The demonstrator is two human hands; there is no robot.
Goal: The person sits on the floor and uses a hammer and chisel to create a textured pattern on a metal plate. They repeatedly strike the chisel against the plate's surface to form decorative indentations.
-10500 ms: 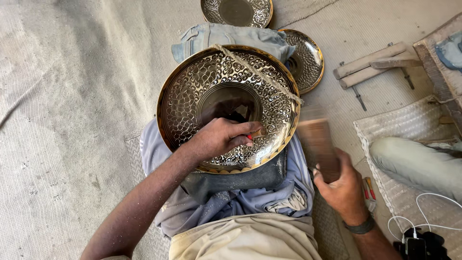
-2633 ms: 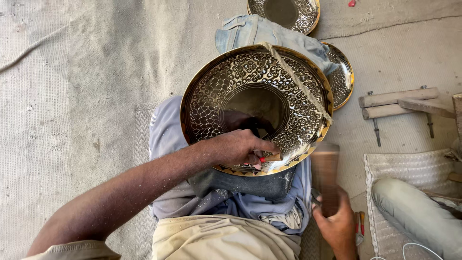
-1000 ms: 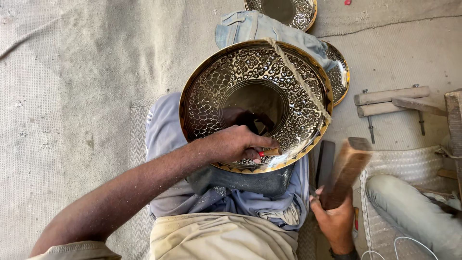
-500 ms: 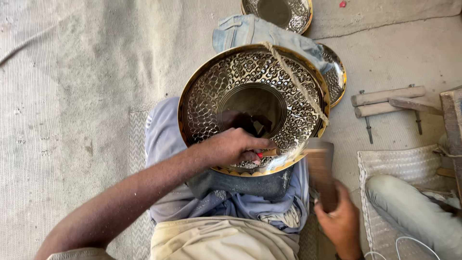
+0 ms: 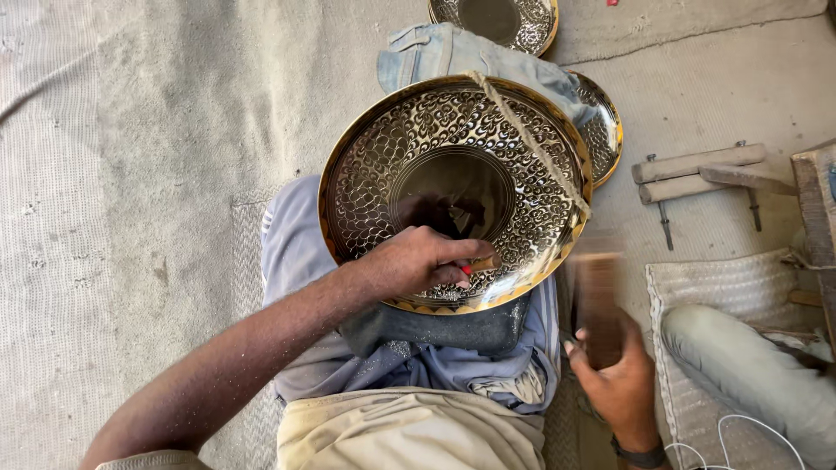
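The brass plate [image 5: 453, 187] rests tilted on the person's lap, over grey cloth, with a rope [image 5: 531, 144] stretched across its upper right. The left hand [image 5: 418, 261] is closed around a small chisel [image 5: 482, 261], tip set at the lower rim. The right hand [image 5: 614, 379] grips a blurred wooden mallet [image 5: 596, 300] just right of the plate. Pattern covers most of the band; the centre disc is plain. Remaining work appears confined to the lower rim
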